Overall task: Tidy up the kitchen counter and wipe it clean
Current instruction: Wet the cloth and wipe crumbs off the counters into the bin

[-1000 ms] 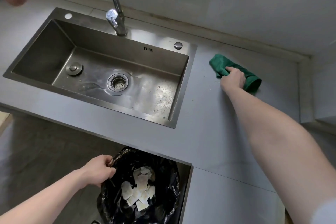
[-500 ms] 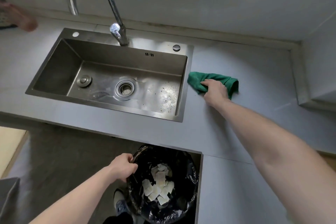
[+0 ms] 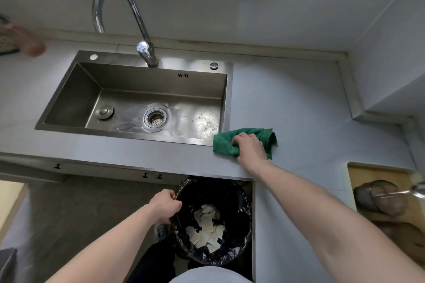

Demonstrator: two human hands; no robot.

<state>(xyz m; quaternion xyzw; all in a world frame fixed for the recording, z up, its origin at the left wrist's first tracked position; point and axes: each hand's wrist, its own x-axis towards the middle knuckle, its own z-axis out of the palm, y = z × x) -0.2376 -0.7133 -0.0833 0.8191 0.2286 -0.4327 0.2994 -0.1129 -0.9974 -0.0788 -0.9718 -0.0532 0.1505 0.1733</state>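
A green cloth [image 3: 224, 145] lies bunched on the grey counter [image 3: 299, 122] just right of the sink's front right corner. My right hand [image 3: 249, 148] lies on top of it, fingers curled into the fabric. Below the counter's front edge stands a bin with a black bag [image 3: 232, 193], holding several pale paper scraps [image 3: 204, 230]. My left hand [image 3: 165, 205] grips the bin's left rim.
The steel sink [image 3: 135, 99] with its drain and tall curved faucet [image 3: 128, 18] fills the middle. A wooden board [image 3: 377, 193] with brownish items sits on the counter at right. A blurred reddish object [image 3: 32, 46] lies at the far left. A step in the wall juts out at back right.
My right hand has dragged the green cloth from the back of the counter toward the front edge, beside the sink's corner. My left hand has kept its grip on the bin.
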